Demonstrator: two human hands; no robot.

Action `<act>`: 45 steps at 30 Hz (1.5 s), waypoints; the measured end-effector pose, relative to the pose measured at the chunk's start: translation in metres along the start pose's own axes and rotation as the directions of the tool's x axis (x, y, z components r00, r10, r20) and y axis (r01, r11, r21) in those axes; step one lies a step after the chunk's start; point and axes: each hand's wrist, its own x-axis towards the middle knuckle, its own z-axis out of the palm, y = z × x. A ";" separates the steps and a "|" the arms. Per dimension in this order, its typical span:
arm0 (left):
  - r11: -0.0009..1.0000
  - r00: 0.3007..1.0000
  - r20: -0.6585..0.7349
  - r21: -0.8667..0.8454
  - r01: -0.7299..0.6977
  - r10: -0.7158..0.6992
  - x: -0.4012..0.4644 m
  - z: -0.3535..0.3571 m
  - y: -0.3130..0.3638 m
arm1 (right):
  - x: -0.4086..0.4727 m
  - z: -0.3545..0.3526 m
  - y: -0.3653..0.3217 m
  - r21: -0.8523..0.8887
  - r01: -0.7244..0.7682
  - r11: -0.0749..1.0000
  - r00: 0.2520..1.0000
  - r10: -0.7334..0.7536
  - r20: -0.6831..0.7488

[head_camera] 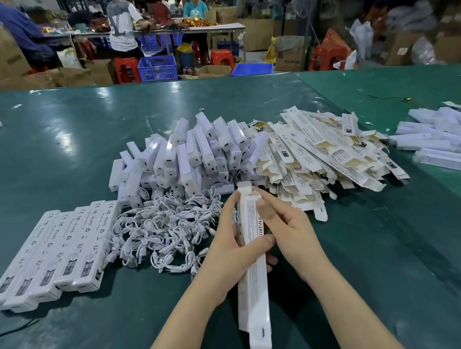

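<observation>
Carton: we are seeing a long white carton (255, 299) held just over the green surface (99, 344), at the middle of its near edge. It is running lengthwise away from that edge, and the flap at its far end is standing open.
Carton print: we are reading "SENSOR LI" along the front before a thumb is covering the rest. The fine print below it is too small to read.
Left hand: the left hand (228, 242) is gripping the carton around its upper half, with the thumb lying across the front and the fingers curling round from behind.
Right hand: the right hand (292, 233) is resting alongside the carton, its fingers (265, 207) lying straight and touching the edge by the open flap.
Packed boxes: closed boxes (60, 249) are lying side by side toward the left edge. On them we are reading "CE", "FC", "RoHS" and "Made in China".
Cables: a tangle of white cables (167, 232) is lying between the closed boxes and the hands.
Lamp units: a heap of white units (193, 155) is sitting just behind the cables.
Flat cartons: unfolded cartons (321, 153) are piling up just right of the units. We are making out "SMART" on one.
</observation>
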 end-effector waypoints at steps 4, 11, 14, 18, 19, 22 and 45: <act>0.999 0.999 0.047 -0.033 -0.001 0.003 0.000 -0.001 0.001 | 0.003 0.000 0.004 0.053 -0.070 0.996 0.998 0.070 0.002; 0.999 0.999 0.035 -0.051 0.008 -0.006 -0.001 0.006 -0.002 | 0.003 0.003 0.010 0.009 -0.054 0.998 0.997 0.055 -0.048; 0.999 1.000 0.000 -0.036 0.022 -0.022 0.001 0.004 -0.005 | 0.003 0.002 0.012 -0.026 -0.054 0.998 0.998 0.053 -0.034; 1.000 0.998 -0.057 -0.016 0.026 -0.027 0.003 0.000 -0.008 | 0.001 0.010 0.016 -0.071 -0.052 0.996 0.994 0.046 -0.095; 1.000 0.998 -0.059 -0.014 0.028 -0.028 0.003 0.000 -0.008 | 0.001 0.012 0.017 -0.075 -0.048 0.996 0.991 0.038 -0.126; 0.999 0.997 -0.065 -0.007 0.033 -0.034 0.002 0.000 -0.009 | 0.001 0.012 0.016 -0.056 -0.063 0.996 0.991 0.056 -0.124; 0.995 0.989 0.114 -0.018 0.096 -0.094 0.000 0.000 -0.004 | 0.006 -0.001 0.002 0.266 -0.254 0.930 0.950 0.291 -0.112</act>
